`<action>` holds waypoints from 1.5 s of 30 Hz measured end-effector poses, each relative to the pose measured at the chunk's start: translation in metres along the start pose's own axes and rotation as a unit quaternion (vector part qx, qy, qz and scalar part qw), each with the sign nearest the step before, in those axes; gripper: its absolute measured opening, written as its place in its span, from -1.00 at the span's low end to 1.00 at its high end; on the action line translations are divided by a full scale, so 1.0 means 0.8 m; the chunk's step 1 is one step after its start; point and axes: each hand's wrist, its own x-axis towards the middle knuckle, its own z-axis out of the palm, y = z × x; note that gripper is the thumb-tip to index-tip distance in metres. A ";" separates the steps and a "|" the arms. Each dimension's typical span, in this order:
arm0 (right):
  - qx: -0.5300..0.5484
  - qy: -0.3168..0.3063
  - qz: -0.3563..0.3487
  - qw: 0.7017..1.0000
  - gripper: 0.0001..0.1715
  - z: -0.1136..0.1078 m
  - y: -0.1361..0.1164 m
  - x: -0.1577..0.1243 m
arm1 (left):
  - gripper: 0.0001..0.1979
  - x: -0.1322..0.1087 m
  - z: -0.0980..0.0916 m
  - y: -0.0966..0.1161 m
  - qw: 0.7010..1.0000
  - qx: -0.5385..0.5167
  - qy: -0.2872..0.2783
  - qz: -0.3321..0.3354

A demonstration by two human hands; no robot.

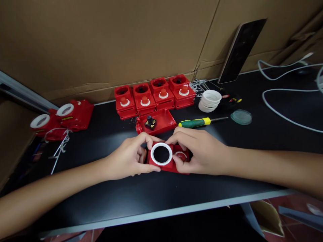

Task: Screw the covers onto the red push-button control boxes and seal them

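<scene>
A red plastic housing point(168, 167) lies near the front of the black table, with a round red button point(181, 155) on its right part. On its left part sits a white ring point(151, 155) around a dark round opening. My left hand point(131, 156) grips the housing's left end, thumb at the near edge and index finger at the far edge. My right hand point(199, 149) reaches over the button, its thumb and fingertips closed around the right side of the white ring. Beyond my hands is an open red tray-shaped cover point(164, 121) with a small black switch block point(150, 123).
Several red button boxes point(163, 94) stand along the cardboard wall. To their right are stacked white rings point(210, 101), clear discs point(241, 117), loose screws point(200, 85) and a green-yellow screwdriver point(194, 123). Red units with white rings point(73, 114) sit at left; white cable point(282, 112) at right.
</scene>
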 end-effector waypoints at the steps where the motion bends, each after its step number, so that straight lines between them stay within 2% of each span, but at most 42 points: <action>1: 0.002 0.001 0.003 1.000 -0.77 0.000 0.001 0.000 | -0.41 0.000 0.000 -0.001 1.000 0.000 0.002 0.004; 4: 0.007 -0.007 0.004 1.000 -0.78 -0.003 0.001 0.000 | -0.40 0.000 -0.001 -0.006 1.000 0.008 0.004 -0.005; 10: -0.023 -0.008 -0.009 1.000 -0.70 -0.003 -0.002 0.002 | -0.37 0.002 -0.006 -0.008 0.999 0.020 -0.031 -0.032; 15: -0.017 -0.002 -0.001 1.000 -0.80 -0.001 -0.001 0.003 | -0.41 0.003 -0.005 -0.002 1.000 -0.013 -0.018 -0.014; 22: -0.017 -0.016 -0.002 1.000 -0.70 -0.004 -0.001 0.002 | -0.38 0.003 -0.005 -0.003 0.999 -0.006 -0.025 -0.044; 27: -0.018 -0.009 0.006 1.000 -0.79 -0.003 0.000 0.001 | -0.41 0.002 -0.003 -0.003 1.000 -0.020 -0.009 -0.017; 32: -0.021 -0.014 -0.002 1.000 -0.70 -0.002 -0.001 0.001 | -0.38 0.001 -0.004 -0.005 0.999 -0.004 -0.020 -0.043; 36: -0.022 -0.014 0.000 1.000 -0.82 -0.003 0.001 0.001 | -0.40 0.002 -0.004 -0.003 0.999 -0.016 -0.015 -0.026; 41: -0.021 -0.021 0.000 1.000 -0.72 -0.005 -0.001 0.002 | -0.35 0.001 -0.004 -0.004 0.999 -0.001 -0.018 -0.047; 45: -0.007 -0.030 0.009 0.999 -0.83 -0.007 -0.001 0.002 | -0.38 0.001 -0.005 -0.004 0.999 0.000 -0.013 -0.034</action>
